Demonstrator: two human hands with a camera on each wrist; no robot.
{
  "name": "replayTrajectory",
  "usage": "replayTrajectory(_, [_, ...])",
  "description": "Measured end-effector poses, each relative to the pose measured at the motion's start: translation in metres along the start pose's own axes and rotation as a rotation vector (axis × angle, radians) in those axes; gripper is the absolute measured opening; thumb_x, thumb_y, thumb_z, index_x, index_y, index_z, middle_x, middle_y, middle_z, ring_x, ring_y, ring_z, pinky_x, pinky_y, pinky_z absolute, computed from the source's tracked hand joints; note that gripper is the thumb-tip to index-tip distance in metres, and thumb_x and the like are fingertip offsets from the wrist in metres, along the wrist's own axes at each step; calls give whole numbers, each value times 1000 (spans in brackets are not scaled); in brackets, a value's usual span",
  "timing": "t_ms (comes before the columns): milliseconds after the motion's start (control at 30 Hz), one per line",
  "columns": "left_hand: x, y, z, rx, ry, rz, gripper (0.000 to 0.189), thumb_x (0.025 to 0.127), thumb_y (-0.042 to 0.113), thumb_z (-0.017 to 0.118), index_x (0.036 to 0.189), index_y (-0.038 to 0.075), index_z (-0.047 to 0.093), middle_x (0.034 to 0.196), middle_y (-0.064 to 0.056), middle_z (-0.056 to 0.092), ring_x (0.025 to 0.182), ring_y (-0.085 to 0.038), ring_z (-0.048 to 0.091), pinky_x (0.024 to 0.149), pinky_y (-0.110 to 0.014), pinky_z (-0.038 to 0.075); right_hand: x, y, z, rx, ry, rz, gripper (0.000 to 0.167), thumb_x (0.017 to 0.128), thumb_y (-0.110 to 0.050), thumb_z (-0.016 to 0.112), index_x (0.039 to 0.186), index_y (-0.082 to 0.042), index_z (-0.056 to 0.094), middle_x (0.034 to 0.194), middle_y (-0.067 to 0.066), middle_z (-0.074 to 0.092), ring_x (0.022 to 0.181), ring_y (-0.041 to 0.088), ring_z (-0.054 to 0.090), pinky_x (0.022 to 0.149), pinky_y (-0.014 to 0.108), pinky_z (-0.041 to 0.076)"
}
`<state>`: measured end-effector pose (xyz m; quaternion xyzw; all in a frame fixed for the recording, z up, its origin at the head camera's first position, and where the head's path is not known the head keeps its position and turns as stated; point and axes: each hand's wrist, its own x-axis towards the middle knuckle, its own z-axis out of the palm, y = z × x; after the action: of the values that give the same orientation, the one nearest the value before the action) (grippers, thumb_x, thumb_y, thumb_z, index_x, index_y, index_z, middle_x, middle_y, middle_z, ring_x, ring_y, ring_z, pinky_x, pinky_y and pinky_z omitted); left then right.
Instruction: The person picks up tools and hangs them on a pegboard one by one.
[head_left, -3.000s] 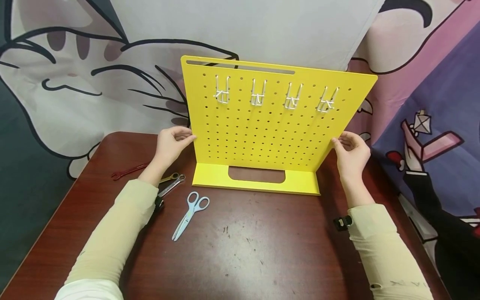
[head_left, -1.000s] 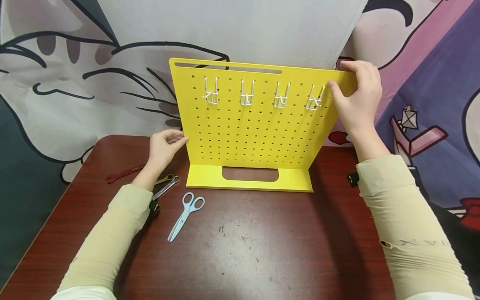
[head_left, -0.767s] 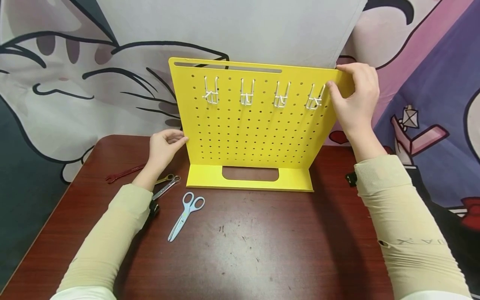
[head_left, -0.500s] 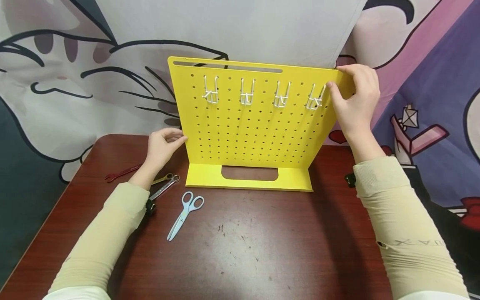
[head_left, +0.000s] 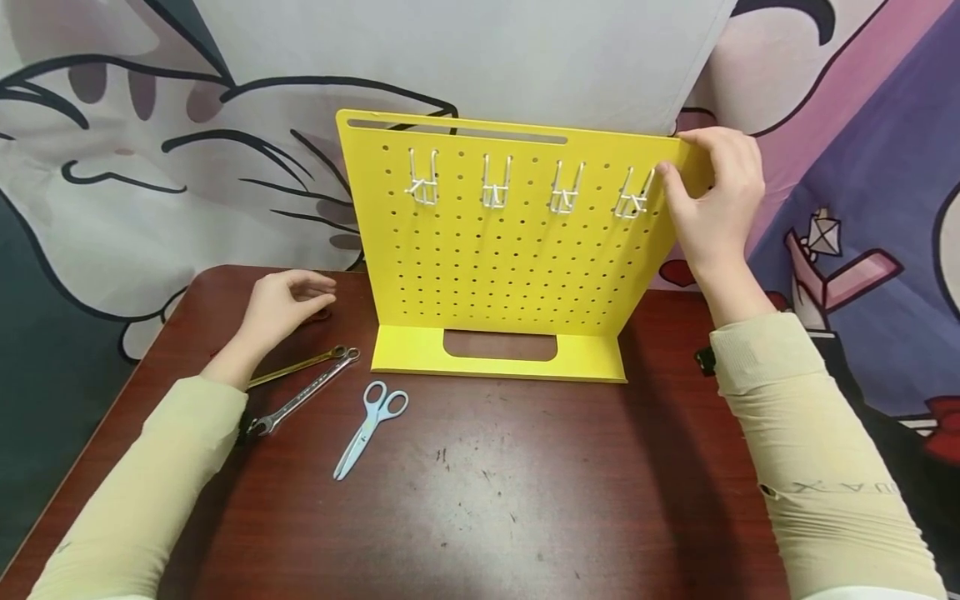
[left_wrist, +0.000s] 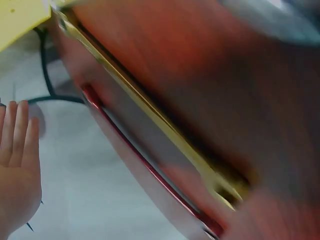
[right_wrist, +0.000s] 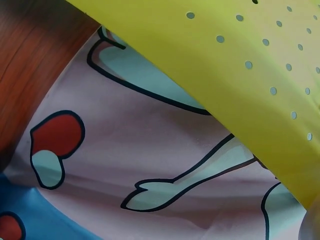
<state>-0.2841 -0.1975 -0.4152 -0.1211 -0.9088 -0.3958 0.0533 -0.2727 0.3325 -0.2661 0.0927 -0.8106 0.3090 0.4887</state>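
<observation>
A yellow pegboard (head_left: 502,250) stands upright on its flat base, with several white wire hooks (head_left: 495,182) in a row near its top. My right hand (head_left: 716,204) grips its upper right corner, thumb on the front face and fingers over the edge. To the left of the board, my left hand (head_left: 281,308) is apart from it, fingers loosely extended and holding nothing. Under and beside that forearm lie a gold wrench (head_left: 296,367) and a silver wrench (head_left: 309,390). A red wrench (left_wrist: 145,162) shows in the left wrist view; the hand mostly hides it in the head view.
Light blue scissors (head_left: 370,429) lie on the brown table (head_left: 480,500) in front of the board's left end. Behind the table hangs a cartoon-printed cloth (head_left: 247,200), close to the board's back.
My right hand has gone from the board's lower right edge up to its top right corner. My left hand has let go of the left edge and moved left over the wrenches.
</observation>
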Motion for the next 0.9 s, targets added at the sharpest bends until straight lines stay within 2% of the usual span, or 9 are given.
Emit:
replayTrajectory(100, [-7,-9,-10,70,-13,14,28,98,14,79,122,1,77,116,-24,78,90,-12,76,73,1,43,0,0,1,4,-1,4,33,92,-21,79,117,1,77,119,18,76,120,35,62,110,29,41])
replayTrajectory(200, [-13,-20,-15,106,-20,18,28,97,13,79,123,1,76,117,-24,77,102,-38,74,76,-1,41,0,1,1,2,0,2,32,91,-20,80,116,0,77,118,19,76,120,36,62,110,29,41])
replayTrajectory(433, [-22,-45,-22,186,-37,18,28,95,10,81,121,0,76,115,-25,77,104,-41,73,81,-14,46,0,1,1,-5,7,5,31,91,-19,79,116,1,77,118,20,76,119,37,62,110,29,41])
replayTrajectory(567, [-26,-55,-25,202,-52,-2,29,95,7,79,121,-2,75,115,-28,76,105,-43,72,90,-39,55,0,1,1,-5,7,5,31,92,-19,79,116,1,77,118,20,76,119,37,62,110,29,41])
replayTrajectory(633, [-27,-60,-26,206,-57,-17,29,95,7,79,122,-3,74,115,-30,76,105,-45,71,94,-55,55,0,1,1,-5,6,5,31,92,-19,79,116,1,77,118,20,76,119,37,62,110,29,41])
replayTrajectory(700, [-27,-64,-26,206,-72,-30,29,96,6,78,122,-5,73,114,-31,75,105,-46,70,98,-64,52,0,1,1,-7,4,7,31,92,-19,79,116,1,77,118,20,76,120,37,62,111,29,41])
replayTrajectory(900, [-23,-73,-24,230,-130,-12,28,94,3,79,120,-7,73,112,-32,75,104,-47,70,98,-67,50,0,2,1,-10,3,3,32,92,-19,79,117,1,76,119,20,76,120,37,62,111,30,40])
